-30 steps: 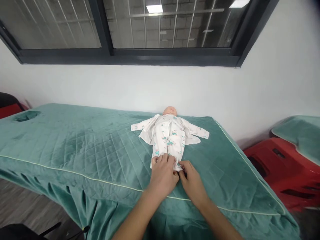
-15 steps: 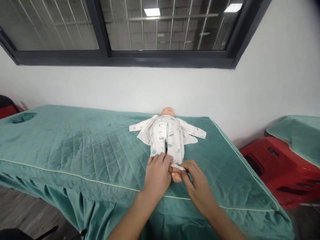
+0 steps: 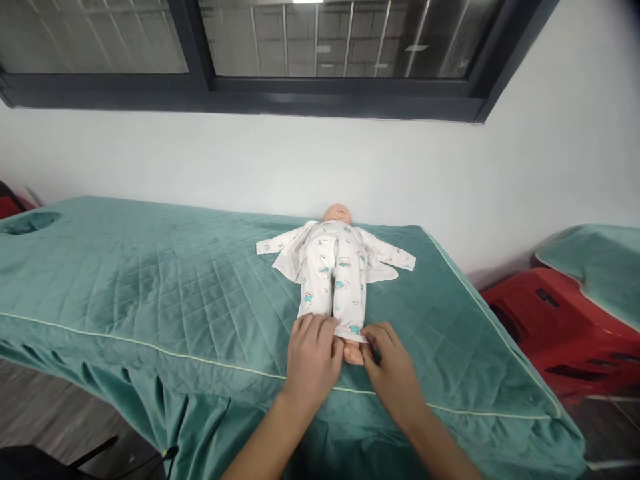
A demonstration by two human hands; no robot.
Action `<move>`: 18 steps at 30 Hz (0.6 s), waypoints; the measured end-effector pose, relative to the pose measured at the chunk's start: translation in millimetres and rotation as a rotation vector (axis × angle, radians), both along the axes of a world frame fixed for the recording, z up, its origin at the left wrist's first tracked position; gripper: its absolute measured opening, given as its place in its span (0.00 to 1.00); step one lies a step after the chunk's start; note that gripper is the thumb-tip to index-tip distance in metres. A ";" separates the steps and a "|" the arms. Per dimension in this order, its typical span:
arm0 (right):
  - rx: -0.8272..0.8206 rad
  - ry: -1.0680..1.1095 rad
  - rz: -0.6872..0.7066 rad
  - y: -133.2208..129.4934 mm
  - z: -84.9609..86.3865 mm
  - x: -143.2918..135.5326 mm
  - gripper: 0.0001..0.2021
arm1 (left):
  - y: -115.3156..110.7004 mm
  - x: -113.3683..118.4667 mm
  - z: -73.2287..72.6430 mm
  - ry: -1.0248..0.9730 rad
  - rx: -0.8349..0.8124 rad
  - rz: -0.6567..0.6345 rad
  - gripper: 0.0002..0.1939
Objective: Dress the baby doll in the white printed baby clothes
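Observation:
A baby doll [image 3: 337,213] lies on its back, head toward the wall, on a green quilted bed cover [image 3: 210,287]. It wears a white printed jacket [image 3: 383,253] with sleeves spread and white printed trousers [image 3: 350,287]. My right hand [image 3: 393,367] pinches the hem of the trouser leg on the right, just above the doll's bare foot [image 3: 353,353]. My left hand [image 3: 314,360] is closed at the left side of the same hem and covers the end of the other trouser leg. What its fingertips grip is partly hidden.
Behind the bed are a white wall [image 3: 240,160] and a dark-framed window [image 3: 325,103]. To the right stands a red plastic chair or stool [image 3: 560,327] beneath another green cover [image 3: 595,267]. A face hole [image 3: 30,223] is at the bed's far left.
The trouser hem, bunched and slanted before, now lies flatter and straighter over the ankle. My hands have stayed near it. The camera view has tilted slightly downward.

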State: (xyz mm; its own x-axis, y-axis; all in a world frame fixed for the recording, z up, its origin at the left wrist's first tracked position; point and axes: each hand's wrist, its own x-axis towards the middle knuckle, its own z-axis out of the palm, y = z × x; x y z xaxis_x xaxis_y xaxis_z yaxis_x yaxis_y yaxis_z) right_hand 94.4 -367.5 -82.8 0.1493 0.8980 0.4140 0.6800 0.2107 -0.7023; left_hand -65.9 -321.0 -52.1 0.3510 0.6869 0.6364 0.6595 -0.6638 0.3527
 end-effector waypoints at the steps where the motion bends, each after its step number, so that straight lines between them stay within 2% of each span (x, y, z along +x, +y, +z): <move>1: -0.006 0.000 0.000 0.1 -3.3 -0.6 0.07 | -0.5 -0.6 -2.2 -0.007 0.006 -0.007 0.09; 4: -0.015 0.040 0.030 -3.2 -6.3 -3.6 0.06 | -2.7 -3.1 -6.3 -0.036 -0.016 -0.028 0.09; 7: -0.018 0.081 0.077 -11.8 3.0 -6.3 0.05 | -6.3 -6.3 -4.9 -0.122 -0.070 -0.060 0.11; 12: 0.042 0.152 0.064 -26.0 25.3 -5.3 0.04 | -14.5 -7.0 5.5 -0.294 -0.174 -0.095 0.10; 18: -0.001 0.276 0.041 -26.4 35.5 -3.0 0.05 | -19.7 0.5 21.4 -0.434 -0.319 -0.079 0.09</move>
State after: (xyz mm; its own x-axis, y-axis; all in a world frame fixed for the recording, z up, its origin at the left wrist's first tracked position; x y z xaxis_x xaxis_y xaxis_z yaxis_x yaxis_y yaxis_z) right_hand 91.3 -393.9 -47.3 0.2201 0.9059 0.3619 0.4543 0.2331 -0.8598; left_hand -65.4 -340.7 -30.7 0.1608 0.8519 0.4984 0.3605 -0.5208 0.7738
